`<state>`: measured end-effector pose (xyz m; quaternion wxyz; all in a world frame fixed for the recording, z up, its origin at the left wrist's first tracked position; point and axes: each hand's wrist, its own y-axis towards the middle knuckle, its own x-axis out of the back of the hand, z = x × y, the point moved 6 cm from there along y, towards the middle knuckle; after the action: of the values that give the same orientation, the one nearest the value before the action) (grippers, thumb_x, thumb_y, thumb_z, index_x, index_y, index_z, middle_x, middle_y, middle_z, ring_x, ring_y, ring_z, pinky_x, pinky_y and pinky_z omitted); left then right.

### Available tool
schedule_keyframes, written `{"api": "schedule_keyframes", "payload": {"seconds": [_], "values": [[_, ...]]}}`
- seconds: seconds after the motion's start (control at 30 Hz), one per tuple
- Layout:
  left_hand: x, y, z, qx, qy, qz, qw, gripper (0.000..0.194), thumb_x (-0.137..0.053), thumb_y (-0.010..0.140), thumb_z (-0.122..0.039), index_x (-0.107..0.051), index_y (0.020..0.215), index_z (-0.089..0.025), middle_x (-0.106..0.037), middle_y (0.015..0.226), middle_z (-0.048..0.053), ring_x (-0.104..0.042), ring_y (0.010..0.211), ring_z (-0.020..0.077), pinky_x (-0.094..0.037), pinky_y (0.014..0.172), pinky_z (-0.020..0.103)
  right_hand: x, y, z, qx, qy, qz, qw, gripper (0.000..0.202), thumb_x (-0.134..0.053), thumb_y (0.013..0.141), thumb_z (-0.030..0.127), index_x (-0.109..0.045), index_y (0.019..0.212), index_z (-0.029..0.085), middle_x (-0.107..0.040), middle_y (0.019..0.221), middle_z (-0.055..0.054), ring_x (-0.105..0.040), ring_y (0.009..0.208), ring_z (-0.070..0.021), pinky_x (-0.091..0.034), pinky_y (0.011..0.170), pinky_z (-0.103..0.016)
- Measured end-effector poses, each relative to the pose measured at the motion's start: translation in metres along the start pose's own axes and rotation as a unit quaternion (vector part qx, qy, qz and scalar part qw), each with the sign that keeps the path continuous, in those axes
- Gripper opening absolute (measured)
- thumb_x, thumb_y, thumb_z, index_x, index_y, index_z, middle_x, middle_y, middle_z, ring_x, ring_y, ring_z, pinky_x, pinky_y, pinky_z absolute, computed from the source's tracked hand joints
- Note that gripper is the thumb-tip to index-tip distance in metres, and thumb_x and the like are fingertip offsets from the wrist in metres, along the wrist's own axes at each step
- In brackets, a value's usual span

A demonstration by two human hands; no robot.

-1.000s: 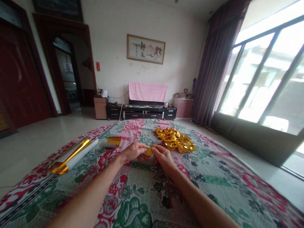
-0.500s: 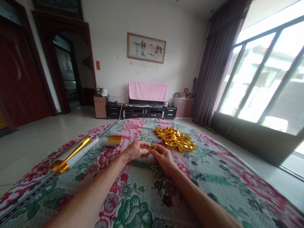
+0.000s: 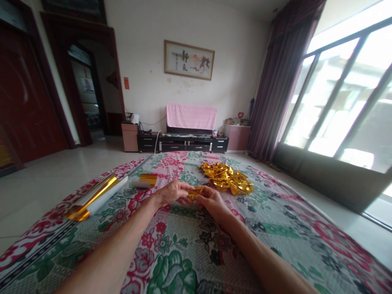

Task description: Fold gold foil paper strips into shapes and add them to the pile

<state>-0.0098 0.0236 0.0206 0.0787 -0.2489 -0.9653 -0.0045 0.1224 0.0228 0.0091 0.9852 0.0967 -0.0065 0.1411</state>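
Between my two hands is a small folded piece of gold foil paper [image 3: 194, 192], held over the flowered cloth. My left hand [image 3: 175, 192] pinches its left end, and my right hand [image 3: 211, 199] pinches its right end; the fingers cover much of it. Just beyond my right hand lies a heap of folded gold foil pieces [image 3: 228, 178]. Left of my left hand rests a short curled stack of gold and white foil paper [image 3: 145, 181]. Farther left is a larger, loosely rolled stack of the same paper [image 3: 98, 198].
A patterned red, green and grey cloth [image 3: 171, 269] covers the broad surface before me. Past its far edge stand a low black cabinet [image 3: 174, 147] and a pink cloth [image 3: 191, 116] draped over something. Windows [image 3: 339, 94] and a purple curtain [image 3: 271, 81] are on the right.
My hands have drawn slightly apart, the left one shifting a little left, so more of the gold foil piece shows between them. The heap and the paper stacks lie as before.
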Motion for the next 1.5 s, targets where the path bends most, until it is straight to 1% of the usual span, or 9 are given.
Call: {"api": "schedule_keyframes", "payload": {"seconds": [0.17,0.23,0.4,0.5,0.77,1.0,1.17,1.33,1.5], "values": [[0.005,0.002,0.008,0.027,-0.035,-0.013,0.999,0.035,-0.058,0.074,-0.04,-0.066,0.093,-0.011,-0.07,0.083,0.011,-0.065,0.066,0.0161,-0.041,0.049,0.02,-0.003,0.001,0.001,0.001,0.011,0.032,0.999,0.038,-0.066,0.062,0.029,-0.058,0.095,0.014,-0.053,0.059,0.006,-0.041,0.045,-0.0041,-0.03,0.043,-0.017],[0.006,0.003,0.01,0.032,-0.036,-0.022,0.999,0.035,-0.059,0.074,-0.042,-0.066,0.09,-0.011,-0.07,0.081,0.011,-0.065,0.064,0.0156,-0.041,0.048,0.019,-0.004,0.0,0.003,0.003,0.019,0.028,0.999,0.037,-0.066,0.062,0.03,-0.058,0.095,0.014,-0.053,0.06,0.007,-0.041,0.046,-0.004,-0.031,0.045,-0.017],[0.005,0.002,0.008,0.02,-0.037,-0.017,0.999,0.033,-0.064,0.07,-0.036,-0.065,0.091,-0.012,-0.069,0.086,0.009,-0.065,0.069,0.015,-0.044,0.055,0.021,-0.004,0.0,0.002,0.001,0.048,0.002,0.999,0.038,-0.067,0.06,0.032,-0.057,0.093,0.016,-0.055,0.061,0.006,-0.043,0.048,-0.0051,-0.033,0.046,-0.018],[0.004,0.002,0.007,0.016,-0.028,-0.016,0.999,0.037,-0.067,0.067,-0.032,-0.063,0.098,-0.012,-0.069,0.088,0.009,-0.065,0.073,0.0156,-0.046,0.058,0.022,-0.002,0.002,-0.003,0.001,0.072,-0.017,0.997,0.043,-0.067,0.06,0.032,-0.054,0.097,0.016,-0.06,0.065,0.004,-0.049,0.052,-0.0073,-0.036,0.049,-0.019],[0.001,0.005,0.003,-0.004,0.016,-0.025,1.0,0.045,-0.066,0.066,-0.033,-0.06,0.106,-0.013,-0.068,0.086,0.008,-0.064,0.074,0.0167,-0.045,0.057,0.022,0.002,0.006,-0.013,-0.008,0.064,-0.079,0.995,0.04,-0.068,0.059,0.038,-0.051,0.089,0.018,-0.064,0.067,0.001,-0.061,0.06,-0.014,-0.044,0.054,-0.023],[-0.003,0.006,0.002,-0.02,0.053,-0.024,0.998,0.049,-0.062,0.069,-0.033,-0.057,0.113,-0.014,-0.068,0.085,0.007,-0.063,0.072,0.0162,-0.045,0.055,0.022,-0.001,0.004,-0.009,-0.012,0.05,-0.05,0.997,0.039,-0.063,0.067,0.044,-0.054,0.092,0.015,-0.064,0.066,-0.001,-0.061,0.058,-0.0133,-0.047,0.056,-0.024],[-0.003,0.007,0.002,-0.025,0.054,-0.02,0.998,0.048,-0.061,0.069,-0.032,-0.057,0.113,-0.014,-0.068,0.084,0.007,-0.062,0.073,0.016,-0.045,0.056,0.022,-0.002,0.002,-0.004,0.003,0.05,-0.042,0.998,0.042,-0.065,0.065,0.047,-0.056,0.091,0.015,-0.064,0.067,-0.001,-0.061,0.058,-0.0131,-0.047,0.056,-0.024],[-0.003,0.006,0.001,-0.025,0.045,-0.025,0.998,0.05,-0.061,0.068,-0.031,-0.056,0.114,-0.013,-0.068,0.082,0.006,-0.062,0.072,0.0161,-0.044,0.056,0.023,-0.001,0.001,-0.003,0.009,0.034,-0.056,0.998,0.043,-0.065,0.063,0.049,-0.059,0.09,0.016,-0.065,0.064,-0.001,-0.061,0.058,-0.0141,-0.046,0.055,-0.025],[-0.003,0.005,0.001,-0.014,0.042,-0.041,0.998,0.049,-0.061,0.068,-0.029,-0.056,0.114,-0.012,-0.068,0.083,0.007,-0.061,0.072,0.016,-0.045,0.057,0.023,-0.002,0.001,-0.005,0.003,0.045,-0.051,0.998,0.04,-0.064,0.066,0.045,-0.058,0.092,0.016,-0.064,0.066,-0.001,-0.06,0.059,-0.013,-0.046,0.056,-0.024]]}}
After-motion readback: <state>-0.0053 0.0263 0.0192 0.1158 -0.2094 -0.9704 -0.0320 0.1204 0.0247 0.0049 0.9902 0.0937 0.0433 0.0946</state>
